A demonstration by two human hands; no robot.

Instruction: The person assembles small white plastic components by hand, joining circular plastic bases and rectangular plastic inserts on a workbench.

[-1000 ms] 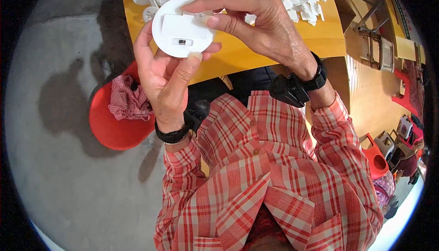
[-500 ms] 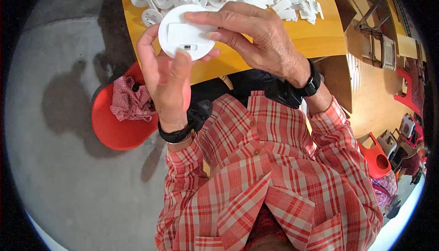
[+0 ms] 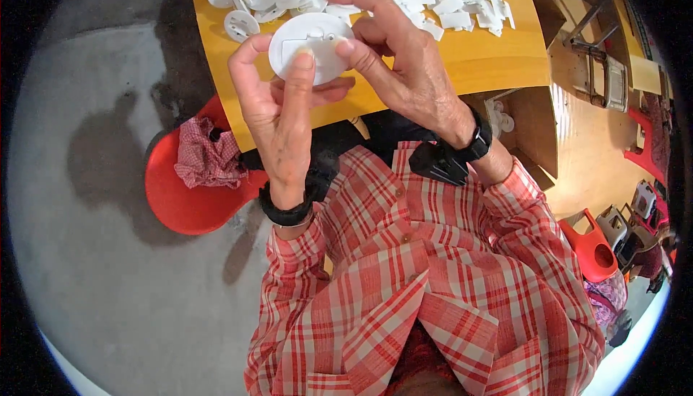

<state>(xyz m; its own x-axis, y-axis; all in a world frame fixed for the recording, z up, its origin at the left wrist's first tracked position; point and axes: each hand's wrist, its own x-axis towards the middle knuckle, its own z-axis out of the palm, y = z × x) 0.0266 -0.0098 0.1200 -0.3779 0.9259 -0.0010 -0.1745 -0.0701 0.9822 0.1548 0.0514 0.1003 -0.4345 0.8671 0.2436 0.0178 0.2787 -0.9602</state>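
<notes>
A round white plastic disc (image 3: 323,70) is tilted up over the near edge of the table. Set into its face is a rectangular cover (image 3: 290,48), with a small notch along its upper side. My left hand (image 3: 278,107) grips the disc from the left, thumb pressed on the cover and fingers curled behind. At the disc's right rim, the thumb of my right hand (image 3: 404,60) touches the edge. The right index finger is stretched out above the disc, apart from the thumb. What lies behind the disc is mostly hidden.
Many similar white discs (image 3: 242,26) are heaped at the far left of the yellow table (image 3: 476,60). Beside them lies a pile of flat white pieces (image 3: 455,20). A red stool (image 3: 180,205) with a checked cloth (image 3: 206,154) stands left. An open compartment (image 3: 530,125) shows under the table.
The disc has turned, so its notch moved from the lower side of the cover to the upper. My right index finger has lifted off, and the thumb has shifted to the rim.
</notes>
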